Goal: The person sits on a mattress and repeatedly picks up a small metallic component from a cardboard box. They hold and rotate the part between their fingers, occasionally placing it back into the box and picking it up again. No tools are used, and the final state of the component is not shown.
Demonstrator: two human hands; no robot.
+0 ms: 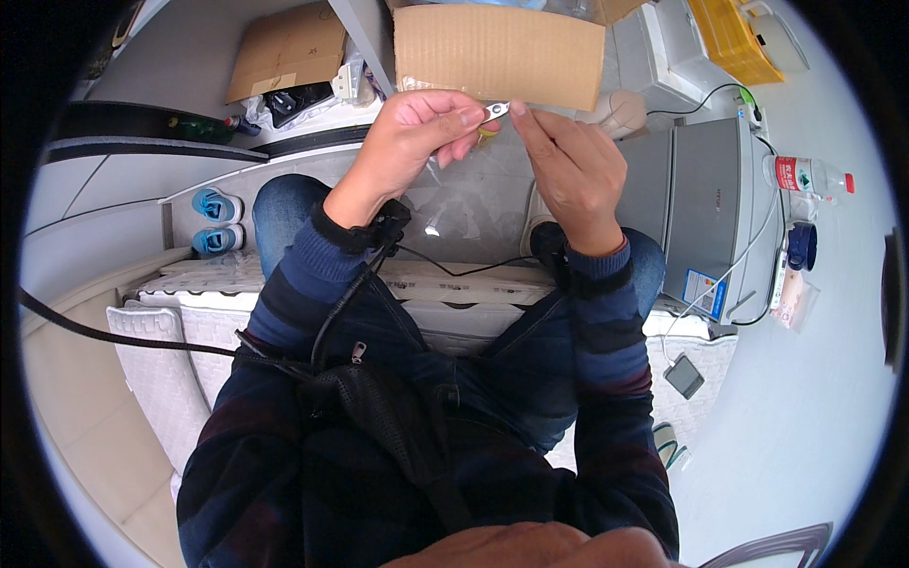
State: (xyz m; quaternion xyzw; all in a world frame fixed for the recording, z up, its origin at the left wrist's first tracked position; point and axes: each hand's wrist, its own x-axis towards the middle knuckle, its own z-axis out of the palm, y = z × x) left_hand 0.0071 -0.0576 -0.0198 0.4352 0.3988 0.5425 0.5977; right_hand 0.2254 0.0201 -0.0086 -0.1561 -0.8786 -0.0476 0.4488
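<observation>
My left hand (422,135) pinches a small silver nail clipper (495,111) between thumb and fingers. A round hole shows in the metal. Just below those fingers is a small yellowish piece (488,133), too small to name. My right hand (574,168) is closed, with a fingertip against the clipper's right end. Its curled fingers hide whatever may be inside them. Both hands are raised over the gap between my knees, just in front of a cardboard box (502,55).
A grey cabinet-like appliance (703,208) stands at the right, beside a plastic bottle (810,176). Blue shoes (218,204) lie at the left. Black cables (142,336) run to my waist and wrist. A phone-like device (684,377) lies on the white padded surface, on a white cord.
</observation>
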